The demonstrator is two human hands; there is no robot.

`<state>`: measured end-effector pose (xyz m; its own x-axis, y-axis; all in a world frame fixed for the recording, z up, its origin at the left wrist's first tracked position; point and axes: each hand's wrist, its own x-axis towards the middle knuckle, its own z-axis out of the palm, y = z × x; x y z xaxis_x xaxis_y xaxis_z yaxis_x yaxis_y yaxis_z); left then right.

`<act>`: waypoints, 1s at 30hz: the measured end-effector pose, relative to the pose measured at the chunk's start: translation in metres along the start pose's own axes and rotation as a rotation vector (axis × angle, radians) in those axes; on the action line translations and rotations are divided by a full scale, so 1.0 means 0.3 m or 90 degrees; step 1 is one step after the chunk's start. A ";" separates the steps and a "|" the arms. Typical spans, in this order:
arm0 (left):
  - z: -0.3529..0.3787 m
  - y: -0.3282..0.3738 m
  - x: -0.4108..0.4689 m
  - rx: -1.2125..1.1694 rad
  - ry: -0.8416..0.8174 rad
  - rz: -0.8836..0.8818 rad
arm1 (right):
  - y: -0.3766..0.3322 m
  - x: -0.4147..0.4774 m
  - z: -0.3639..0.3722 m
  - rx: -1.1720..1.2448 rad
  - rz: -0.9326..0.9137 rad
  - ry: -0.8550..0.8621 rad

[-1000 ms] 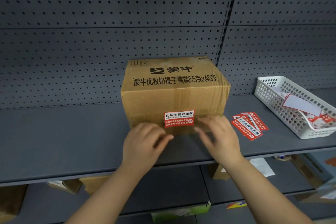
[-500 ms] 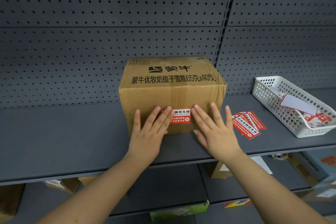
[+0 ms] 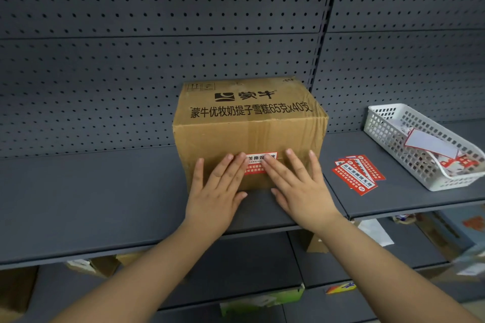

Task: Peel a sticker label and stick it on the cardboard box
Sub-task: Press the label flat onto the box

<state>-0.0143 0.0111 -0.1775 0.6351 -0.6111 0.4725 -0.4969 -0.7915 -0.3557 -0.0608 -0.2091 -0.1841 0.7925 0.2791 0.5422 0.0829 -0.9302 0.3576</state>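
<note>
Grey pegboard shelving (image 3: pixel 105 186) carries the cardboard box (image 3: pixel 249 126). Its sticker label (image 3: pixel 256 164) runs horizontally on the front face. Your left hand (image 3: pixel 217 191) and right hand (image 3: pixel 301 189), both flat with fingers spread, overlap the label's 2 ends equally, gripping nothing.

1. cardboard box (image 3: pixel 249 123): brown corrugated carton, closed, sitting upright and square on the grey shelf (image 3: pixel 91 191), back side near the pegboard wall. Black logo and a line of Chinese print on the top panel; clear tape strip running down the middle of the front face.
2. sticker label (image 3: pixel 258 164): red and white, stuck flat on the box's front face, low and roughly centred, over the tape line. Both ends covered by fingertips, so only the middle shows.
3. spare stickers (image 3: pixel 358 174): small fanned stack of the same red labels, flat on the shelf, right of the box, apart from it.
</note>
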 end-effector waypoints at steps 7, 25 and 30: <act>-0.024 -0.062 -0.030 -0.027 -0.005 0.014 | 0.031 -0.026 -0.012 0.029 0.031 0.013; 0.002 -0.147 -0.058 0.016 -0.088 0.172 | 0.123 -0.060 -0.009 -0.060 -0.071 -0.053; -0.010 -0.064 -0.019 -0.003 -0.051 0.223 | 0.041 -0.015 -0.015 -0.031 -0.162 -0.035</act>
<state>-0.0103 0.0297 -0.1709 0.4704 -0.8441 0.2572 -0.6953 -0.5340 -0.4810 -0.0661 -0.2207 -0.1789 0.7818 0.4877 0.3884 0.2559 -0.8191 0.5134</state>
